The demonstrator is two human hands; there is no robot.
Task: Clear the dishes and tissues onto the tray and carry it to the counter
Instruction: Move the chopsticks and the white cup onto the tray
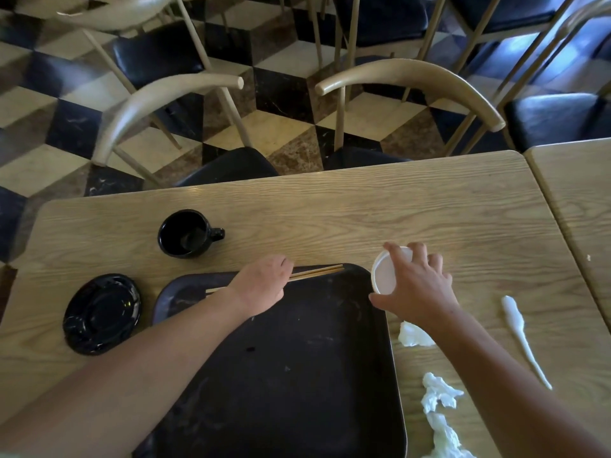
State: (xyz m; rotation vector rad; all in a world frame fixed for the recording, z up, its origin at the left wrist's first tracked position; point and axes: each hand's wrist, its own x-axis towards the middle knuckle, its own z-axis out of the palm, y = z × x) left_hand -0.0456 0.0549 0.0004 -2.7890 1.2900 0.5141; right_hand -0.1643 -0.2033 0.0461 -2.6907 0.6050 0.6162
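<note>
Two hands apart: left hand [261, 285] pinches chopsticks [317, 272] over the tray [281, 375], right hand [420, 289] grips a white cup [383, 276] beside it.

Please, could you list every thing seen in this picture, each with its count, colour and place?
tray: one, black, near middle of table
chopsticks: one pair, light wood, over tray's far edge
mug: one, black, beyond tray's far left corner
plate: one, black, left of tray
cup: one, white, tilted at tray's far right corner
crumpled tissues: about three, white, right of tray
twisted tissue: one, white, farther right
table: light wood; a second one adjoins on the right
chairs: several, beige frames, black seats, beyond table
left hand: grips chopsticks
right hand: grips cup
</note>
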